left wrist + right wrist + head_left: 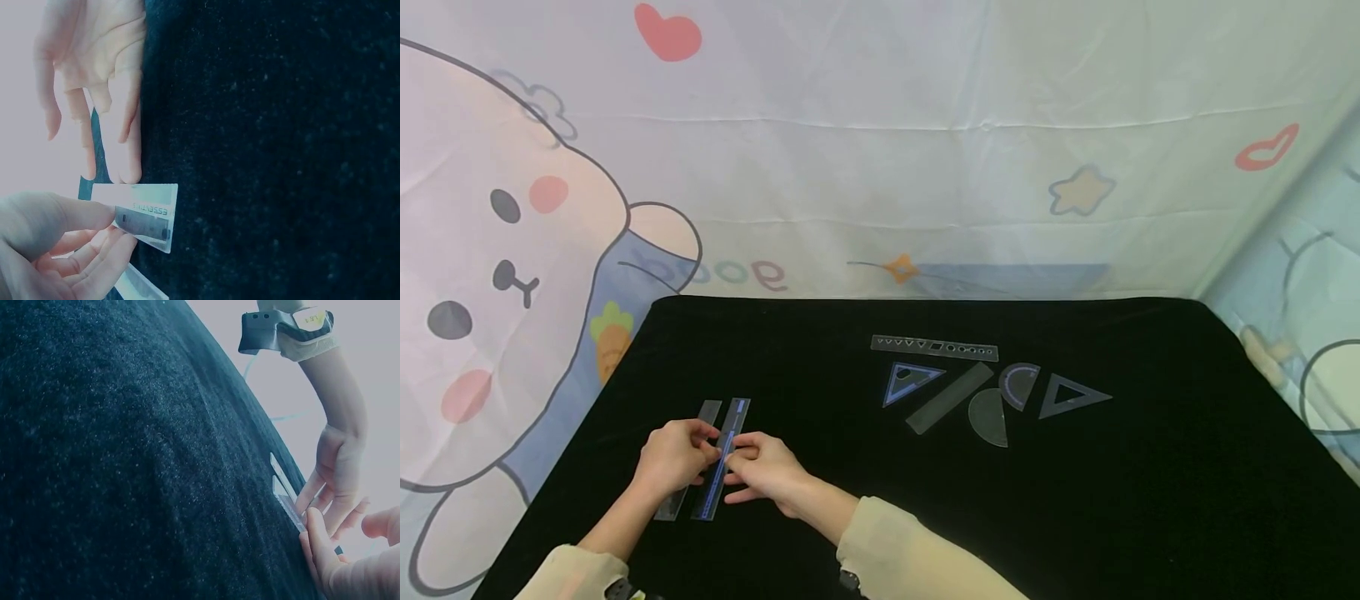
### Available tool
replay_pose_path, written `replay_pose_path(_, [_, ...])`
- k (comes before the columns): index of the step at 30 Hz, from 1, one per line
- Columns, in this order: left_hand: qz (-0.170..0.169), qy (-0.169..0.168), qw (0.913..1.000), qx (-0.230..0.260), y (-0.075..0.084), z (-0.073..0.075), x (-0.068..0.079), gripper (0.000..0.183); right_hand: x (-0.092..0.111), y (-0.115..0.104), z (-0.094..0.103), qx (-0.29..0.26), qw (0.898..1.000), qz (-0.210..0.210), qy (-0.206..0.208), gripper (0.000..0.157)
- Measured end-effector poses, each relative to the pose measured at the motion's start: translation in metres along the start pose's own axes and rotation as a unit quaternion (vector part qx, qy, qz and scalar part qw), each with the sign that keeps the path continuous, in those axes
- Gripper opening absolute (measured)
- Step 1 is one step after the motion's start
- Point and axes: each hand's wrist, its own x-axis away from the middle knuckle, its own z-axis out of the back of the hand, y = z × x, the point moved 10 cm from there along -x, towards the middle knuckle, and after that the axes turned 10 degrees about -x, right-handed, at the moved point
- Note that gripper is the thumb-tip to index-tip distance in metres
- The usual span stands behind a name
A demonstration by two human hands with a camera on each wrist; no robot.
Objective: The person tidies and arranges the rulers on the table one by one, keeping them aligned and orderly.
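A clear ruler with a blue stripe [712, 490] lies slanted at the left of the black cloth. My left hand [672, 458] pinches it between thumb and fingers, and printed lettering shows on its end in the left wrist view. At the ruler's right edge is my right hand [772, 473], its fingertips right at the edge. In the left wrist view the right hand's fingers [130, 159] reach down fairly straight toward the ruler. A second clear ruler [709, 410] lies parallel on the left, partly hidden under my left hand.
Right of centre are a stencil ruler [934, 347], a blue-edged set square [891, 392], a wide clear ruler [947, 400], two protractors [988, 419] and a clear set square [1056, 406]. A printed curtain [880, 183] hangs behind the black cloth [1075, 517].
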Motion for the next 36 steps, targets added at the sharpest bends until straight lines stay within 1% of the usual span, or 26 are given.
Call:
replay_pose_path(7, [-0.002,0.000,0.9999,-0.010,-0.0003,0.0005,0.0013,0.022,0.0018,-0.0001,-0.0021,-0.001,1.000,-0.004,0.007,0.035])
replay_pose_path(18, [0.003,0.004,0.9997,-0.023,-0.0029,0.0000,0.0016,0.022,0.0015,0.0005,-0.0035,0.009,1.000,-0.005,-0.007,0.037])
replay_pose_path(29, [0.014,0.014,0.9991,-0.038,-0.0003,0.0011,0.0038,0.021,0.0018,0.0009,-0.0042,0.012,1.000,-0.007,-0.021,0.038])
replay_pose_path(36, [0.010,0.021,0.9987,-0.046,0.0006,0.0020,0.0042,0.021,0.0006,0.0020,-0.0038,0.014,1.000,-0.009,-0.025,0.039])
